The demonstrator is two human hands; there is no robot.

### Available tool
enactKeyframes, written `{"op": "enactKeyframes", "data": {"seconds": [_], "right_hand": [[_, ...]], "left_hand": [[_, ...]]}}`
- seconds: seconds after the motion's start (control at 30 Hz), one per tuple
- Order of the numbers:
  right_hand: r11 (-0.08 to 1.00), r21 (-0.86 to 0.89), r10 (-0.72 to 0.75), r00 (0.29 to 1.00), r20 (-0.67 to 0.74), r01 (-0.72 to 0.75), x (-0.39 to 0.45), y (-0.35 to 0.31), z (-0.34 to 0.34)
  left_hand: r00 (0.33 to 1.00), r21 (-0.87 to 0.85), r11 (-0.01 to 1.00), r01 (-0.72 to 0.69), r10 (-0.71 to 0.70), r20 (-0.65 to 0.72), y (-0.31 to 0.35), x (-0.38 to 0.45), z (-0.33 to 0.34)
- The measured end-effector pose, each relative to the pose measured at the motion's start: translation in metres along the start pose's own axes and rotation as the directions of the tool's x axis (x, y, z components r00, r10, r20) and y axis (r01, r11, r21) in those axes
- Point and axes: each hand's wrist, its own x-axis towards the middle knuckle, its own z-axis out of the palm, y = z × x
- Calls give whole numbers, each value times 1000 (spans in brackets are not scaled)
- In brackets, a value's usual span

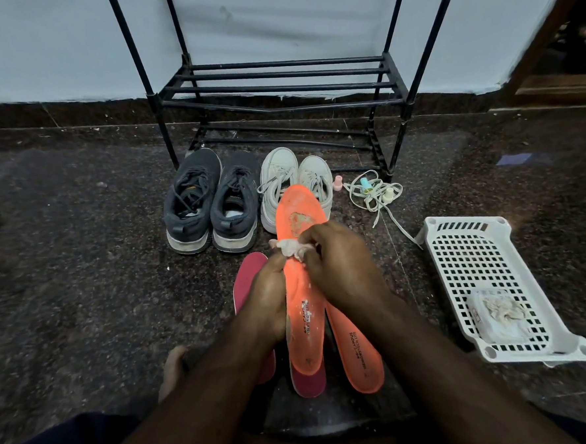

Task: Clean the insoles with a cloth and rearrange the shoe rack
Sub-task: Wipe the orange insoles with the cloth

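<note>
Gripped along its edge by the left hand (268, 295), an orange insole (302, 279) is held above the dark floor (81, 269). Against its middle, a small white cloth (291, 247) is pinched by the right hand (342, 270).

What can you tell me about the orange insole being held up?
The orange insole is a long, flat foam-like piece with small printed lettering near its heel and a worn, pale patch near the toe. It is raised, toe pointing away. The left hand grips its left edge; the right hand presses a small whitish cloth on its middle.
</note>
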Motion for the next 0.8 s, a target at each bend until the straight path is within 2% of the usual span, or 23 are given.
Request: {"op": "enactKeyframes", "data": {"seconds": [0.03, 0.13, 0.2, 0.27, 0.4, 0.53, 0.6, 0.67, 0.73, 0.8], "right_hand": [[1000, 8, -7, 1000, -13, 7, 0, 0, 1], [995, -57, -70, 991, 111, 77, -1, -2, 4], [990, -103, -76, 976, 206, 99, 0, -1, 1], [993, -91, -50, 966, 252, 76, 1, 1, -3], [998, -43, -41, 989, 142, 47, 2, 0, -5], [993, -77, -64, 962, 267, 88, -1, -1, -1], [998, 57, 13, 968, 249, -28, 1, 4, -11], [972, 193, 100, 981, 164, -132, 4, 9, -22], [977, 175, 97, 987, 129, -119, 4, 11, -24], [995, 72, 54, 990, 131, -64, 3, 8, -17]], "left_hand": [[993, 7, 1000, 25, -24, -118, 0, -4, 4], [984, -79, 997, -4, -10, -180, -4, -6, 9], [966, -79, 997, 0, -20, -258, -3, -4, 8], [970, -92, 995, 34, -55, -237, -4, -2, 3], [983, -69, 997, 29, -41, -178, -2, -5, 6], [980, -69, 997, 38, -51, -194, 3, -6, 3], [986, -69, 998, 13, -24, -166, 6, -7, 5], [987, -60, 998, -14, 4, -160, 9, -8, 9], [986, -29, 999, -12, 7, -167, 9, -9, 11], [981, 3, 1000, 6, -5, -195, 9, -10, 9]]}}
